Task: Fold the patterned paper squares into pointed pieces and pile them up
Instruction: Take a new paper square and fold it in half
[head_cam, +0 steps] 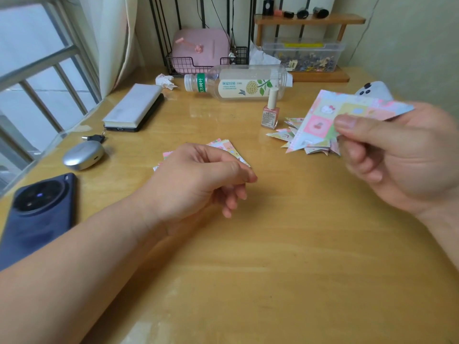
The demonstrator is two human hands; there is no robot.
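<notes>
My right hand [397,155] is raised at the right and pinches a patterned paper square [330,115] between thumb and fingers, one corner pointing down. Behind and below that sheet, a pile of folded pointed pieces [290,131] lies on the wooden table. My left hand [198,177] hovers over the table's middle with its fingers curled loosely and nothing in it. Under and behind it lies a small stack of unfolded patterned squares [224,146], mostly hidden by the hand.
A pink nail polish bottle [270,112] stands beside the folded pile. A clear drink bottle [238,83] lies on its side behind it. On the left are a dark phone [37,214], a silver earbud case [83,155], a power bank [135,108] and a crumpled tissue [165,80].
</notes>
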